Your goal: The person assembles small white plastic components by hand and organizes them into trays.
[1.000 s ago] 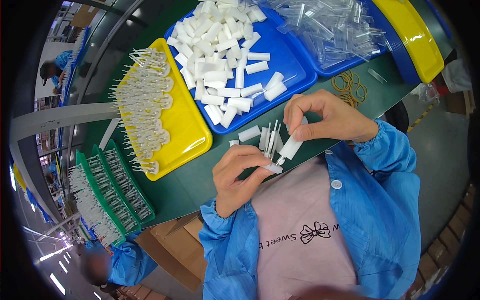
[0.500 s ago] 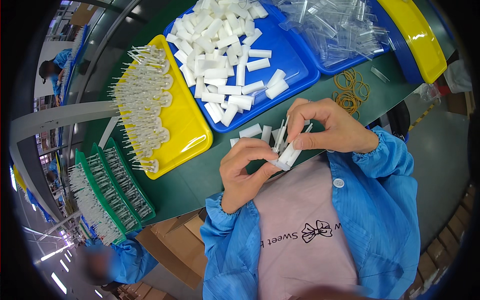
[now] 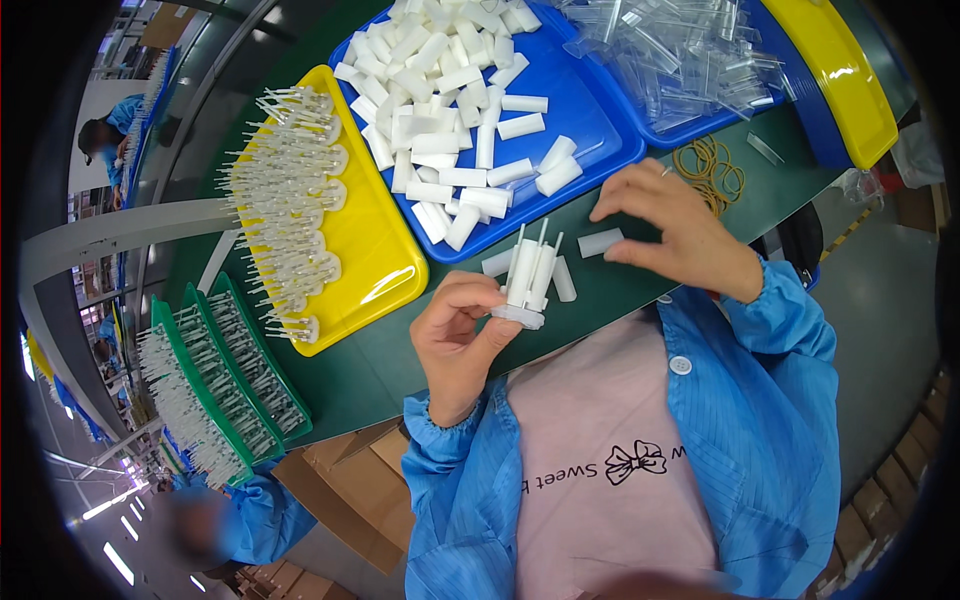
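Your left hand (image 3: pixel 462 340) pinches the white pronged plastic base (image 3: pixel 527 285) upright, prongs exposed; your right hand (image 3: pixel 672 228) fingers a short white plastic tube (image 3: pixel 600 242) on the green counter (image 3: pixel 400 350).

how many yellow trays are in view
2. One yellow tray sits left of the blue tray, holding white pronged parts. The other yellow tray lies at the upper right, partly under clear pieces; more may be hidden.
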`<state>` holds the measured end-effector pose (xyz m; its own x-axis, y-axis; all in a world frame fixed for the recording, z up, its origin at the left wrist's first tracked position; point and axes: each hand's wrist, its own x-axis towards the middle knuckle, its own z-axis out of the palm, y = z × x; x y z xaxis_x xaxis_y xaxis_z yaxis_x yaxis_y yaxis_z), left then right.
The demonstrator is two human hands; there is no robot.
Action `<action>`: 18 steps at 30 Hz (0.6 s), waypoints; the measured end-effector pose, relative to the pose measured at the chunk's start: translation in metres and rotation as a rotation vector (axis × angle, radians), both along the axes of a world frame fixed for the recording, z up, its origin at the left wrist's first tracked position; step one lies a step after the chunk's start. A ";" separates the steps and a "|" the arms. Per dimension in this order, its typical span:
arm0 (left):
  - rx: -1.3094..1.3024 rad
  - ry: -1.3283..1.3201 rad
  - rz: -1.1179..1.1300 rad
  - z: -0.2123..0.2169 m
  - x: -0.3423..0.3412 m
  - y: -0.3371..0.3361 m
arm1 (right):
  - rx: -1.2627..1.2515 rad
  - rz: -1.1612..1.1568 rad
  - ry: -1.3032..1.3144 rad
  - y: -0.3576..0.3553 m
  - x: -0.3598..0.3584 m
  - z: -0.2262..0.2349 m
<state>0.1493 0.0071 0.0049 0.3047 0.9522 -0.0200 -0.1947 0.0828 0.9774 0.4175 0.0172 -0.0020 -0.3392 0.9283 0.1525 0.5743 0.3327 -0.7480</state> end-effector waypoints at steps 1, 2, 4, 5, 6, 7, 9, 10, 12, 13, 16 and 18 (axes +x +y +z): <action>-0.002 0.023 0.008 0.001 -0.001 0.000 | -0.001 -0.002 -0.001 -0.005 -0.005 -0.005; -0.004 0.022 0.005 0.001 -0.002 -0.001 | 0.113 -0.031 -0.162 -0.008 -0.009 -0.010; 0.027 0.079 0.009 -0.001 -0.004 -0.003 | 0.230 -0.053 -0.287 -0.012 -0.014 -0.019; 0.029 0.078 0.013 -0.001 -0.005 -0.003 | 0.233 -0.049 -0.287 -0.012 -0.011 -0.021; 0.048 0.080 -0.004 0.000 -0.005 -0.003 | 0.176 -0.033 -0.210 -0.012 -0.005 -0.023; 0.066 0.084 -0.026 -0.001 -0.005 -0.004 | 0.117 -0.021 -0.131 -0.012 -0.003 -0.023; 0.072 0.080 -0.033 -0.001 -0.006 -0.005 | 0.098 -0.065 -0.062 -0.011 -0.006 -0.012; 0.072 0.070 -0.032 -0.002 -0.007 -0.006 | 0.078 -0.111 0.005 -0.010 -0.008 -0.006; 0.072 0.058 -0.031 -0.002 -0.008 -0.007 | 0.077 -0.062 -0.076 -0.009 -0.010 -0.008; 0.064 0.057 -0.022 -0.001 -0.008 -0.007 | 0.075 -0.012 -0.157 -0.009 -0.011 -0.010; 0.059 0.060 -0.018 0.000 -0.007 -0.008 | 0.196 -0.007 -0.277 -0.011 -0.016 -0.030; 0.062 0.065 -0.019 -0.001 -0.007 -0.009 | 0.156 -0.050 -0.176 -0.012 -0.011 -0.029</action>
<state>0.1420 -0.0014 0.0039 0.3231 0.9462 0.0181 -0.1297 0.0254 0.9912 0.4067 0.0051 -0.0310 -0.3270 0.9145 0.2384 0.7098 0.4042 -0.5769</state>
